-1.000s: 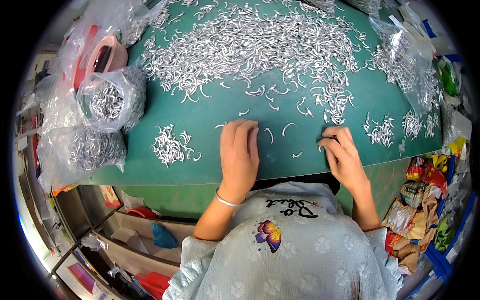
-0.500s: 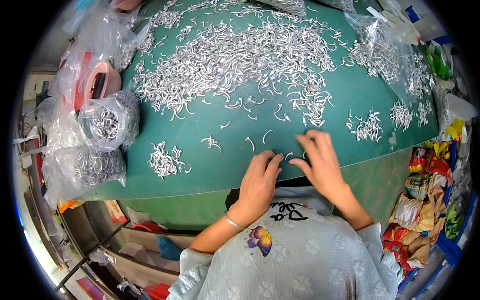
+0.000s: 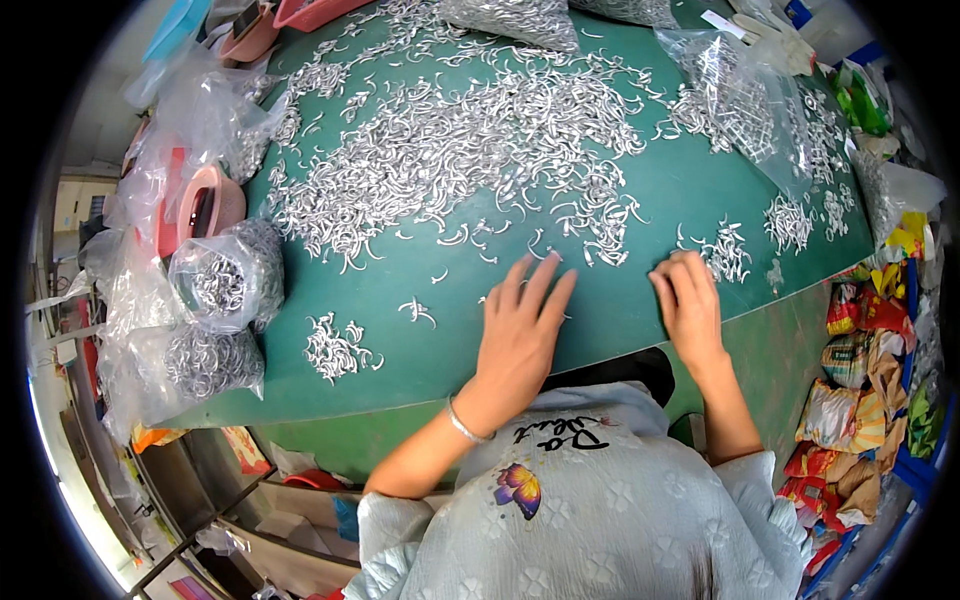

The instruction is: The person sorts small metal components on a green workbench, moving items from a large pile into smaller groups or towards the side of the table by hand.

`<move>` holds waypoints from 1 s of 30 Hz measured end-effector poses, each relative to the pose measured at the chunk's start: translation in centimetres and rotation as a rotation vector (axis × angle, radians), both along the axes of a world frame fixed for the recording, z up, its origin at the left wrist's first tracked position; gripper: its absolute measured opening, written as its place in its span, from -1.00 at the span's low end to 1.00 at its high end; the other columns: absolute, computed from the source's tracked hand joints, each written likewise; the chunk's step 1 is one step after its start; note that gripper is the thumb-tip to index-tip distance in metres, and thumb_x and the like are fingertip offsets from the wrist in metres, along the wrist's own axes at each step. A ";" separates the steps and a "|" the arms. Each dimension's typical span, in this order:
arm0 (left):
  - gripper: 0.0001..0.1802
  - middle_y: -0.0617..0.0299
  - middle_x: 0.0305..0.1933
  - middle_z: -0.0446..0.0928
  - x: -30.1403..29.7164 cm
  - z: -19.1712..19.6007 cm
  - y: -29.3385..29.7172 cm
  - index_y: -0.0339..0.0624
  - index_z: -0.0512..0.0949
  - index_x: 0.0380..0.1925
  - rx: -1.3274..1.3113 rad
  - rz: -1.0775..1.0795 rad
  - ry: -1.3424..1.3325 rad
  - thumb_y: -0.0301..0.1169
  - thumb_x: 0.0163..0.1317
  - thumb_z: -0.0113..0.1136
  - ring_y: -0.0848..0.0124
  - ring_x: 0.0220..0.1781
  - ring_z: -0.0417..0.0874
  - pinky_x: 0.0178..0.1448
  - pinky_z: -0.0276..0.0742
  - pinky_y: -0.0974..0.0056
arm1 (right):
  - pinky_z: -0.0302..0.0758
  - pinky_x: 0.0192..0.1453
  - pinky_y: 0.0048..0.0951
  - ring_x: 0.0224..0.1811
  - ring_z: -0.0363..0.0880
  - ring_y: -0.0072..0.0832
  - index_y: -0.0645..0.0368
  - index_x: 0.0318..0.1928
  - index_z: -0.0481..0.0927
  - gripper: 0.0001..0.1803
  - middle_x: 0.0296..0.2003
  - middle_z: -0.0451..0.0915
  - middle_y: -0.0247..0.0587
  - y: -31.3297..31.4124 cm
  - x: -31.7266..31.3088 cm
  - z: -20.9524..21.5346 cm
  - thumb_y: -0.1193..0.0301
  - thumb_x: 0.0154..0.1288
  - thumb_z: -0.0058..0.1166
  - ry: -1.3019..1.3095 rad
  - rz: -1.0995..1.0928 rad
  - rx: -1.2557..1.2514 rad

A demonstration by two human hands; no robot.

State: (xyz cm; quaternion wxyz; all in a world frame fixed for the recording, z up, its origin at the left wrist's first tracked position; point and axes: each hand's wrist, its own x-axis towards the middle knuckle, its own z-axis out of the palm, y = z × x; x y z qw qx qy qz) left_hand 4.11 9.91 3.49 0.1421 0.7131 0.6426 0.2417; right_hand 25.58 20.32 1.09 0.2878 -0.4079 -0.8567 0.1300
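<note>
Small curved silvery metal pieces [image 3: 440,150] lie in a broad heap across the green table [image 3: 420,375]. My left hand [image 3: 520,335] is over the table just below the heap, fingers stretched and spread, its tips by a few loose pieces. My right hand [image 3: 692,305] is beside a small pile of the pieces [image 3: 727,252] on the right. Its fingers are bent and drawn together; whatever they may hold is hidden. Another small pile [image 3: 338,347] sits at the near left, and a few loose pieces [image 3: 417,311] lie between it and my left hand.
Clear bags filled with metal parts [image 3: 222,280] line the left edge, beside a pink container [image 3: 226,200]. Another filled bag [image 3: 515,20] lies at the far side. On the right are a clear bag of light parts [image 3: 745,115] and a further small pile [image 3: 789,224].
My right hand has moved right, from the near middle to the small right pile. My left hand has reached farther forward, its fingers spreading. Loose pieces near the middle have shifted or are covered.
</note>
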 end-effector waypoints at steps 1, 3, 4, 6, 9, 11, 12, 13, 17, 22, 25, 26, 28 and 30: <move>-0.38 0.03 0.39 0.27 0.2 0.0 1.1 -0.15 0.37 0.28 0.022 -0.056 0.055 -0.57 0.16 0.18 -0.08 0.41 0.24 0.36 0.24 -0.15 | 0.46 -0.14 -0.16 -0.20 0.51 -0.07 0.27 -0.26 0.53 -0.81 -0.25 0.49 -0.03 0.2 0.1 0.1 0.57 0.14 0.27 -0.011 -0.052 0.022; -0.39 0.04 0.43 0.23 0.8 -0.4 3.3 -0.13 0.37 0.29 0.071 -0.133 0.161 -0.55 0.18 0.14 -0.10 0.44 0.20 0.39 0.19 -0.22 | 0.46 -0.12 -0.16 -0.18 0.51 -0.07 0.27 -0.24 0.54 -0.82 -0.23 0.49 -0.03 0.8 -0.4 0.7 0.56 0.16 0.26 -0.031 -0.146 0.068; -0.39 0.04 0.45 0.21 0.9 -0.6 3.9 -0.12 0.37 0.30 0.097 -0.171 0.215 -0.54 0.19 0.13 -0.11 0.46 0.18 0.41 0.17 -0.25 | 0.45 -0.08 -0.17 -0.16 0.50 -0.06 0.27 -0.21 0.55 -0.81 -0.18 0.49 -0.02 1.0 -0.9 0.9 0.53 0.18 0.25 0.014 -0.123 0.065; -0.40 0.04 0.44 0.22 0.3 -1.8 4.4 -0.12 0.37 0.30 0.074 -0.164 0.254 -0.53 0.20 0.11 -0.11 0.46 0.17 0.43 0.13 -0.29 | 0.40 0.05 -0.13 -0.03 0.44 -0.04 0.26 -0.05 0.54 -0.67 -0.06 0.47 0.00 1.7 -2.1 1.5 0.45 0.19 0.27 0.009 -0.035 0.011; -0.47 0.02 0.41 0.25 -1.3 -1.7 4.3 -0.15 0.39 0.26 0.037 -0.126 0.293 -0.50 0.24 0.10 -0.09 0.47 0.18 0.47 0.08 -0.30 | 0.28 0.27 -0.02 0.25 0.29 0.07 0.27 0.20 0.44 -0.41 0.21 0.34 0.12 3.4 -4.1 2.3 0.34 0.19 0.30 -0.096 0.010 -0.074; -0.51 0.00 0.39 0.27 -2.5 -2.3 4.8 -0.17 0.40 0.24 0.051 -0.061 0.212 -0.49 0.28 0.10 -0.09 0.47 0.18 0.48 0.06 -0.29 | 0.24 0.35 0.03 0.36 0.21 0.15 0.28 0.24 0.40 -0.35 0.30 0.26 0.18 5.1 -6.4 2.0 0.30 0.19 0.30 -0.148 0.018 -0.034; -0.54 -0.03 0.37 0.28 -2.9 -1.7 6.3 -0.19 0.40 0.23 0.083 0.005 0.205 -0.44 0.32 0.10 -0.09 0.47 0.18 0.47 0.08 -0.27 | 0.21 0.37 0.06 0.39 0.16 0.18 0.29 0.25 0.40 -0.34 0.33 0.23 0.19 5.2 -7.3 1.6 0.29 0.20 0.30 -0.177 0.032 -0.051; -0.53 -0.05 0.38 0.27 -3.4 -1.3 8.1 -0.17 0.40 0.24 0.121 0.072 0.229 -0.41 0.32 0.11 -0.11 0.47 0.18 0.46 0.09 -0.28 | 0.18 0.40 0.08 0.42 0.12 0.20 0.30 0.26 0.39 -0.33 0.35 0.20 0.21 5.1 -8.1 0.9 0.28 0.21 0.29 -0.206 0.046 -0.069; -0.50 -0.06 0.40 0.24 -6.7 -2.7 12.8 -0.09 0.41 0.25 0.181 0.257 0.276 -0.35 0.31 0.16 -0.13 0.47 0.18 0.43 0.10 -0.32 | 0.12 0.45 0.10 0.46 0.06 0.23 0.33 0.24 0.39 -0.35 0.36 0.19 0.19 2.7 -9.7 0.2 0.31 0.21 0.29 -0.143 0.312 -0.078; -0.52 0.01 0.30 0.34 -7.7 -2.6 10.6 -0.14 0.45 0.18 0.157 0.104 0.229 -0.42 0.24 0.20 -0.03 0.38 0.29 0.42 0.19 -0.13 | 0.11 0.46 0.06 0.48 0.02 0.18 0.20 0.26 0.39 -0.33 0.35 0.22 0.12 5.8 -11.0 2.9 0.32 0.15 0.33 -0.064 0.310 -0.145; -0.53 0.02 0.28 0.35 -7.5 -2.5 8.2 -0.16 0.47 0.14 0.140 0.073 0.245 -0.46 0.19 0.21 0.00 0.37 0.30 0.42 0.21 -0.06 | 0.16 0.41 0.08 0.47 0.05 0.14 0.13 0.27 0.39 -0.28 0.30 0.27 0.07 6.2 -11.4 1.6 0.30 0.10 0.37 -0.193 0.397 -0.151; -0.59 0.03 0.24 0.38 -7.6 -2.3 7.2 -0.17 0.50 0.06 0.156 0.066 0.239 -0.48 0.17 0.22 0.02 0.34 0.34 0.41 0.22 -0.08 | 0.19 0.38 0.08 0.45 0.12 0.03 0.08 0.20 0.46 -0.39 0.24 0.35 -0.05 5.7 -11.3 1.1 0.34 0.10 0.35 -0.143 0.454 -0.080; -0.64 0.04 0.22 0.40 -7.6 -2.0 5.0 -0.18 0.52 0.00 0.129 0.084 0.223 -0.51 0.16 0.22 0.01 0.33 0.35 0.41 0.22 -0.09 | 0.21 0.38 0.05 0.44 0.18 -0.05 0.09 0.12 0.52 -0.50 0.20 0.40 -0.13 5.6 -10.3 1.3 0.40 0.13 0.30 -0.177 0.590 -0.120; -0.69 0.05 0.18 0.43 -7.4 -2.0 3.0 -0.19 0.53 -0.08 0.103 0.106 0.160 -0.55 0.14 0.23 0.00 0.32 0.37 0.43 0.20 -0.11 | 0.26 0.34 -0.05 0.36 0.31 -0.20 0.13 -0.04 0.59 -0.69 0.10 0.49 -0.25 5.7 -9.3 1.7 0.51 0.16 0.22 -0.159 0.658 -0.094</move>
